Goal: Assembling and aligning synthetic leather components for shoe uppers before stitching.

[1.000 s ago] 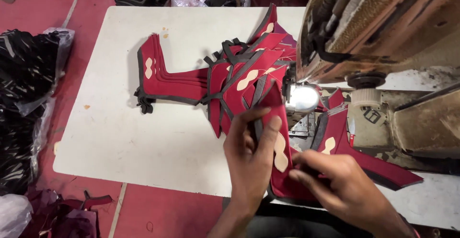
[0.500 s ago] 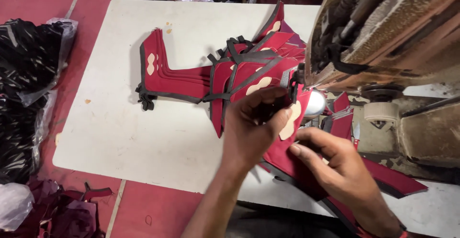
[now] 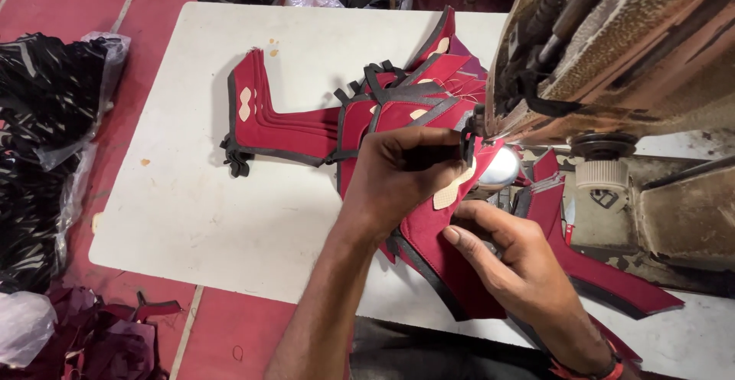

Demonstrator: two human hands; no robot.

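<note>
Black scraps in a clear bag (image 3: 46, 158) lie far left on the red floor (image 3: 153, 35), with darker maroon offcuts (image 3: 99, 342) heaped below them. On the white table (image 3: 191, 219) a stack of red pieces (image 3: 283, 123) edged in grey fans out, flat and untouched, as it lay a second ago. Moving right, the left hand (image 3: 402, 177) has travelled up and across since the earlier frames: then it sat lower, pinching the red piece (image 3: 448, 254) near the table edge; now it is curled over that piece's upper end, fingers closed on the fabric, pressing it right up against the lit needle area (image 3: 498, 167) of the machine (image 3: 612, 66). The piece has gone with it, so its tan patch (image 3: 453, 189) now sits just beside the lamp glare, where before it was well below. The right hand (image 3: 509, 265) has followed, its fingers half bent and resting on the piece's lower part, steadying it from below rather than gripping; whether its thumb pinches the edge I cannot tell. My reading is that the piece has been brought from loose handling into place under the machine head, so feeding looks ready to begin. More red strips (image 3: 612, 277) trail off to the right under the machine
</note>
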